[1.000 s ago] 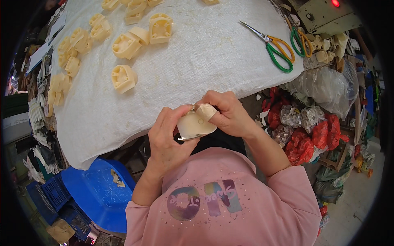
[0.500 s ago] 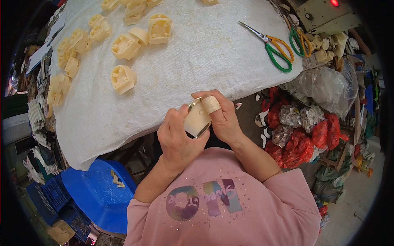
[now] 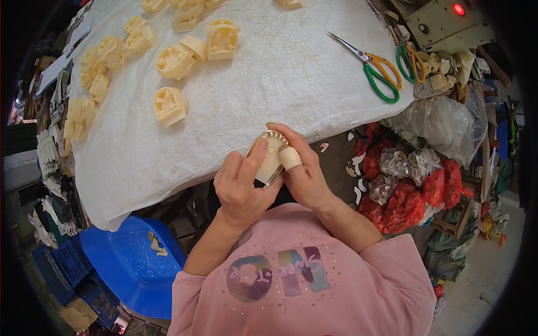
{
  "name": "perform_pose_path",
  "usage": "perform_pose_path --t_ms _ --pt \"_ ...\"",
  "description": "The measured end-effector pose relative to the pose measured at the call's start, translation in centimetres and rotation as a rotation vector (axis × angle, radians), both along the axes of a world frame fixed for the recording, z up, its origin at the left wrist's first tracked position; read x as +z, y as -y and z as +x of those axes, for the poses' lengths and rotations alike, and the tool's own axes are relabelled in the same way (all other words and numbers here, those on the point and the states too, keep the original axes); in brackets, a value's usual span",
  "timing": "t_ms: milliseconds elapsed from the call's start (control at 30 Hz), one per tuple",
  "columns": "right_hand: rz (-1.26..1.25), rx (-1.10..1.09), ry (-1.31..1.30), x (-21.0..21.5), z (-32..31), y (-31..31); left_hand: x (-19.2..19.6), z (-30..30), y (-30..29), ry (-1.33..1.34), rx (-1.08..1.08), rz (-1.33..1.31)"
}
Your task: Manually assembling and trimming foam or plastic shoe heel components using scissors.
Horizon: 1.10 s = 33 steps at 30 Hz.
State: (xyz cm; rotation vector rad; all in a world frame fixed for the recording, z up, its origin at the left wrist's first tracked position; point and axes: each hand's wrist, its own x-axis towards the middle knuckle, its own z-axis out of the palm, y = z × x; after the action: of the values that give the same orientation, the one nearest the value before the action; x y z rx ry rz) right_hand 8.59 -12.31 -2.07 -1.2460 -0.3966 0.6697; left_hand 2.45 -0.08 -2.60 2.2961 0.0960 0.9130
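While a white woven sheet covers pretty much the whole bench (image 3: 286, 78) and droops past its near left corner, the person in the pink shirt (image 3: 358, 285) is right up against the near edge. Below that drooping corner there's a blue plastic tub or seat (image 3: 123, 263), can't tell which, with a few small scraps (image 3: 158, 246) in it. Off the right edge it's a jumble: red bags (image 3: 403, 199), a clear bag (image 3: 443, 120) and, further back, a metal box (image 3: 448, 28) with a red light glowing.

Green-and-orange scissors (image 3: 367, 58) lie near the right edge with the tips pointing to the far side, and a second pair (image 3: 413, 55) sits just beyond that edge.

Both hands are on one piece, the left hand (image 3: 241, 187) pinching one side with a finger on its face, the right hand (image 3: 305, 173) curled round the other. The piece (image 3: 270, 162) is cream with a shiny rim, held just off the near edge, tilted. Cream parts (image 3: 223, 39) are scattered along the left edge and toward the far one. Smallest bit: a pale wrap (image 3: 290, 158) on the right thumb.
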Motion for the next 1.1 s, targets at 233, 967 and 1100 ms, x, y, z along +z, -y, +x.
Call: perform_pose_path --t_ms 233,967,1100 --pt "0.068 -0.064 -0.021 0.0 -0.7 -1.1 0.0 -0.2 -0.2 -0.026 0.045 0.025" --pt "-0.060 -0.098 0.552 0.4 2.3 0.9 -0.5 -1.4 -3.8 -0.112 -0.692 -1.942" --pt "-0.020 -0.070 0.506 -0.1 1.7 0.5 0.0 -1.1 -3.5 -0.158 -0.699 -1.853"
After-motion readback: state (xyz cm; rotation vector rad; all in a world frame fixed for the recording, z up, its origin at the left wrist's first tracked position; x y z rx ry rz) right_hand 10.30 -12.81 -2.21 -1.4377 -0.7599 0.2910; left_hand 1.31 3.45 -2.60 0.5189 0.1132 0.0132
